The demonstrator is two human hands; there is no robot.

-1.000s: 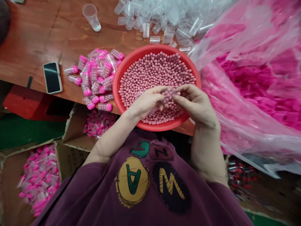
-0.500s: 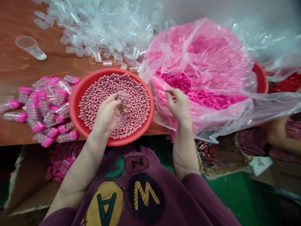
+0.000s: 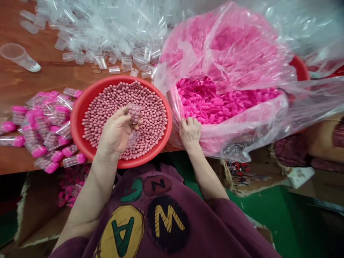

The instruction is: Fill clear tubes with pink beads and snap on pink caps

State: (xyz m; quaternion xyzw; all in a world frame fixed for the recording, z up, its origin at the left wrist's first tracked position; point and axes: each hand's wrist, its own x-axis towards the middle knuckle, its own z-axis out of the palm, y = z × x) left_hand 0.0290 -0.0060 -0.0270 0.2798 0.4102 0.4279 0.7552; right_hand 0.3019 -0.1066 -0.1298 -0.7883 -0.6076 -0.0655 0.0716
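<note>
Head view: a bead-filled clear plastic tube [image 3: 134,111] is pinched by the left hand [image 3: 114,134] above a smooth red bowl [image 3: 76,122] of round pink beads [image 3: 150,107]. A crinkly translucent bag [image 3: 242,46] of glossy pink pieces [image 3: 215,102] is touched at its rim by the curled right hand [image 3: 190,130]; whether film is pinched can't be told. Versus earlier, right hand has been brought to the rim.

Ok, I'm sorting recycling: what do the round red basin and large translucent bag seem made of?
Round red basin: probably plastic, smooth and semi-glossy, judging by the soft sheen along its rim.
Large translucent bag: likely thin plastic film, shiny, since it wrinkles and shows pink pieces through.
</note>
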